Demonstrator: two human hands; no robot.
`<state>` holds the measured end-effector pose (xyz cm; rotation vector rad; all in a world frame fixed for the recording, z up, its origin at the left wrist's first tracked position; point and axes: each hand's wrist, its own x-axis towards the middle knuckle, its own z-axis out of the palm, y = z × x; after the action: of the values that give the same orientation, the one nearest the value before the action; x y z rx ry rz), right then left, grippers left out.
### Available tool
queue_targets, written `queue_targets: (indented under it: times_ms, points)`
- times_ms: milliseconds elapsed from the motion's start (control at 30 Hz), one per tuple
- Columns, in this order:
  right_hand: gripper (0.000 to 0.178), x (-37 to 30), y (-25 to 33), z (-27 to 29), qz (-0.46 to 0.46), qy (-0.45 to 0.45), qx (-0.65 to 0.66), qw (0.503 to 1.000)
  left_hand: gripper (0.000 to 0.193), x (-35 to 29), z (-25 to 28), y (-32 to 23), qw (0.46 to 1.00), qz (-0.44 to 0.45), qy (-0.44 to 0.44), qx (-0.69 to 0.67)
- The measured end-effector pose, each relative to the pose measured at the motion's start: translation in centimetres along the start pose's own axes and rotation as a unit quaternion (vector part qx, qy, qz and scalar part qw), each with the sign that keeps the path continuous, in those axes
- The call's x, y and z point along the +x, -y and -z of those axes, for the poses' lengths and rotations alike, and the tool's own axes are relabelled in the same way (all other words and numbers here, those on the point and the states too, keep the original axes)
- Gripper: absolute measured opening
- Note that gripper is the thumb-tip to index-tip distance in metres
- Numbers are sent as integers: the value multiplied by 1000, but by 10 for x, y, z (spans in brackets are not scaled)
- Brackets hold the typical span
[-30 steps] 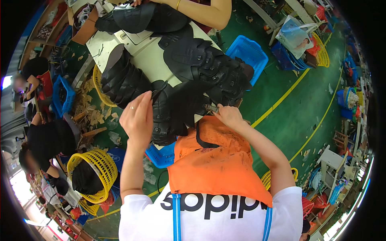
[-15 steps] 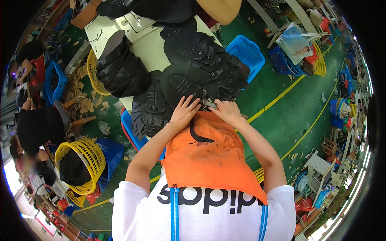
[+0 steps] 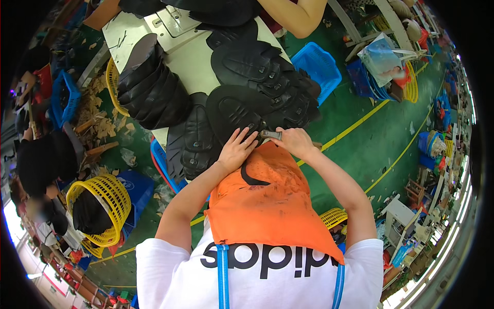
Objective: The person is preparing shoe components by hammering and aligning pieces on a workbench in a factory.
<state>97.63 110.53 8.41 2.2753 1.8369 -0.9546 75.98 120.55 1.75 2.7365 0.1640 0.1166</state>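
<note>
A black leather shoe upper (image 3: 234,108) lies at the near edge of the table, and my left hand (image 3: 239,150) presses flat on its near edge with fingers stretched out. Close beside it, my right hand (image 3: 297,142) is closed round a small silver metal tool (image 3: 271,135), whose exact kind I cannot make out. The tool's tip points left, at the upper's edge. A tan end sticks out behind that hand. More black uppers (image 3: 270,72) overlap behind and to the right, and others (image 3: 193,136) lie to the left. An orange apron (image 3: 267,206) covers my front.
A curved stack of black pieces (image 3: 152,92) stands on the pale table (image 3: 200,62). Another person's arm (image 3: 298,15) is at the far side. A blue basket (image 3: 317,69) stands right of the table, a yellow basket (image 3: 121,198) at the left. Scraps litter the green floor.
My right hand has turned the silver tool slightly, so it lies more level beside the upper. My left hand stays on the upper. The whole view has shifted a little.
</note>
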Motion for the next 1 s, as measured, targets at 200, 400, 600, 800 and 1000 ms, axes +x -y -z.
queue_targets:
  times_ms: [200,400,600,800,1000]
  points:
    - [30,-8,37,-3,-67,-36,14,997,38,0,2,0,1000,-3,-7,21]
    - [34,-16,21,-16,-80,-80,84,990,47,1,37,-3,999,38,-24,-16]
    - [40,-7,34,-12,-78,-114,111,984,54,-3,21,15,998,61,21,11]
    - [39,3,33,-17,-69,-115,83,988,54,-3,16,18,999,33,8,1]
    - [36,14,42,-11,-100,-75,125,984,48,-5,14,20,999,26,-20,-18]
